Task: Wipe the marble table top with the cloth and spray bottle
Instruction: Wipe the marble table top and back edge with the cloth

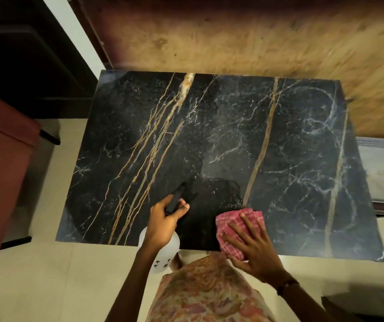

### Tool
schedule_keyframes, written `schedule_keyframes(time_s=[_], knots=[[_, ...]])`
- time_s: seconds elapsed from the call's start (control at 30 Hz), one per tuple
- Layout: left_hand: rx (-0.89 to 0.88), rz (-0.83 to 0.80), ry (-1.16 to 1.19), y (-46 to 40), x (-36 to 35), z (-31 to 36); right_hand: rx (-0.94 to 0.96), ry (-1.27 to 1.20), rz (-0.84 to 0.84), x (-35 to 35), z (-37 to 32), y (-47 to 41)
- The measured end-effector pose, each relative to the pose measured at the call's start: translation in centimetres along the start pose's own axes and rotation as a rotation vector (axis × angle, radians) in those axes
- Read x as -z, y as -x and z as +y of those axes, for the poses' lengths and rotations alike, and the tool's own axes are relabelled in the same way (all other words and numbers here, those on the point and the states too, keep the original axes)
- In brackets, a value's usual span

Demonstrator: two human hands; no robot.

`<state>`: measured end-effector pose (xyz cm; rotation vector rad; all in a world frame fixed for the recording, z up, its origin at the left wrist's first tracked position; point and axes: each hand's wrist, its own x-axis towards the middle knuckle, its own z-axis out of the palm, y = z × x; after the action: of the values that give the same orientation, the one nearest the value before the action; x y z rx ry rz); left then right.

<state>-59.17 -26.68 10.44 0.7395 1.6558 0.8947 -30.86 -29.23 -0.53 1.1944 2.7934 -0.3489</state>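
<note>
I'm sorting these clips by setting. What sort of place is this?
Probably a home living room: a low marble table stands on a tiled floor beside a shaggy tan rug, with a red upholstered seat at the side.

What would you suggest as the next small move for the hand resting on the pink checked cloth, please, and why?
Probably slide the right hand forward, pushing the pink checked cloth away from the near edge. It lies flat under open fingers, fine spray droplets speckle the black gold-veined marble table top farther ahead, and the left hand holds the white spray bottle.
</note>
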Motion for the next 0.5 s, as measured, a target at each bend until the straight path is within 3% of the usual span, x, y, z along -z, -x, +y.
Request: schedule_keyframes(time_s=[0.13, 0.27, 0.37, 0.5], knots=[[0.017, 0.009, -0.007, -1.0, -0.8, 0.5, -0.150, -0.028, 0.031, 2.0, 4.7, -3.6], [-0.004, 0.027, -0.024, -2.0, -1.7, 0.9, -0.304, -0.067, 0.075, 3.4, 3.7, -12.5], [-0.003, 0.034, -0.037, -2.8, -2.3, 1.2, -0.122, -0.094, 0.095, 3.2, 1.1, -16.6], [-0.007, 0.032, -0.055, -4.0, -3.2, 2.1, 0.190, -0.039, 0.097, 1.9, 1.7, -13.7]])
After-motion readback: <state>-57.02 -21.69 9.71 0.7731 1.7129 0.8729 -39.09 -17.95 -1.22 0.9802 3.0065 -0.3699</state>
